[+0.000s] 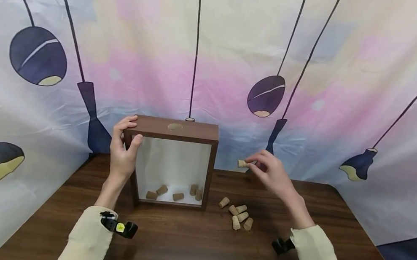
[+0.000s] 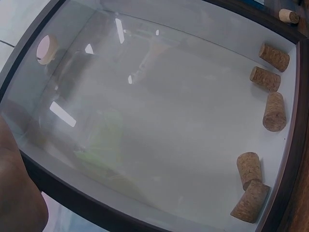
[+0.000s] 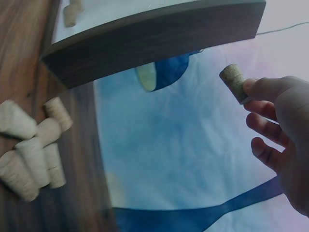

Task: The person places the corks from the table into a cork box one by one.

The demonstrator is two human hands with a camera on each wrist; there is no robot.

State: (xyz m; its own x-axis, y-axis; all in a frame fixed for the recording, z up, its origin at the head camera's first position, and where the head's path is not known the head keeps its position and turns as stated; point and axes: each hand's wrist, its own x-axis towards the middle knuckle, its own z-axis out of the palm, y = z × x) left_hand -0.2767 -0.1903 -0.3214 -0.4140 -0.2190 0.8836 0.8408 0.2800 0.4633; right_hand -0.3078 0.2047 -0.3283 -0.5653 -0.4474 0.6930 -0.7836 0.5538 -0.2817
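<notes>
Right hand [image 1: 273, 173] pinches a cork [image 1: 242, 163] between thumb and fingertips, right of centre in the head view, while the left hand [image 1: 123, 155] grips a wooden box [image 1: 200, 133] left of centre.

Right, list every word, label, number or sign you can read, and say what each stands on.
Nothing can be read for certain.
Yellow sticker on the left wrist camera: dark marks, too small to read.
Box, corks, table: no writing visible.
</notes>
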